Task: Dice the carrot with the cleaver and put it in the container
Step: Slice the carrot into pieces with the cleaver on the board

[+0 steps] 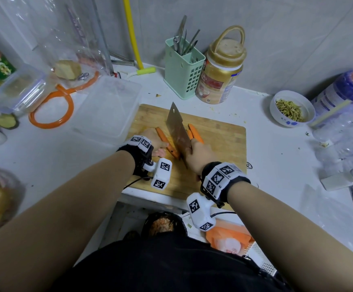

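Orange carrot pieces are lying on the wooden cutting board in the middle of the white tabletop, and the cleaver is standing edge-down among them, its blade running from near to far. The right hand is wrapping its fingers around the cleaver's handle at the near end of the blade. On the blade's left, the left hand is resting on a long carrot piece, fingers curled over it and pinning it to the board. On the blade's right, two more carrot strips are lying side by side, just beside the steel. Both wrists are wearing black bands with white coded marker blocks. The clear plastic container is sitting left of the board, touching its far left corner. Further back, a green utensil holder and a gold-lidded jar are standing against the tiled wall. Over on the right, a small bowl of chopped greenish bits is sitting well apart from the board.
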